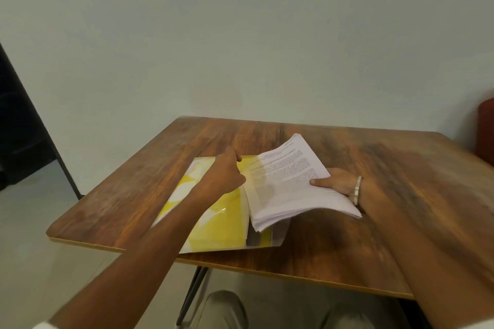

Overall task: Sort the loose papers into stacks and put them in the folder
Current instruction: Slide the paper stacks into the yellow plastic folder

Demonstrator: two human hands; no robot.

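While gripped: papers (288,181) between fingers (320,182).

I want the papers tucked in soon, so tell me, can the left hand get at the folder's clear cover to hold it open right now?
Probably yes. The left hand is already at the folder's clear cover, apparently lifting it, with nothing between them. The right hand holds the stack of papers off to the side.

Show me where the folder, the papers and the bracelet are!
folder (227,227): head view, on its yellow front near the table's edge.
papers (288,184): head view, on the printed top sheet.
bracelet (357,189): head view, on the band around the right wrist.
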